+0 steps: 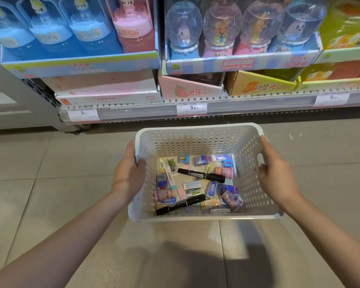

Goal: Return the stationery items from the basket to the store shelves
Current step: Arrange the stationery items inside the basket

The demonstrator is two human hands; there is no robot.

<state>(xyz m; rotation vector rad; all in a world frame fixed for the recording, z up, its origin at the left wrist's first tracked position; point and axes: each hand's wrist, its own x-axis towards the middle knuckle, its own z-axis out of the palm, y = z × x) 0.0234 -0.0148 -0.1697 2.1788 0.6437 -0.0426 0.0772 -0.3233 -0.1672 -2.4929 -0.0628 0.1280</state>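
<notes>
A white perforated plastic basket [197, 140] hangs above the tiled floor in front of the shelves. My left hand [128, 173] grips its left rim, thumb inside. My right hand [275, 173] grips the right rim at the handle slot. On the basket's bottom lie two black markers [202, 175] [180, 204] and several small wrapped erasers [192, 185] in white, blue, pink and purple.
The store shelf edge [195, 102] with 9.90 price tags runs just beyond the basket. Above it stand display boxes of blue and pink toy jars [79, 34], crystal-mud globes [237, 32], and a pink carton [192, 88] and orange carton [260, 85]. Grey floor tiles lie below.
</notes>
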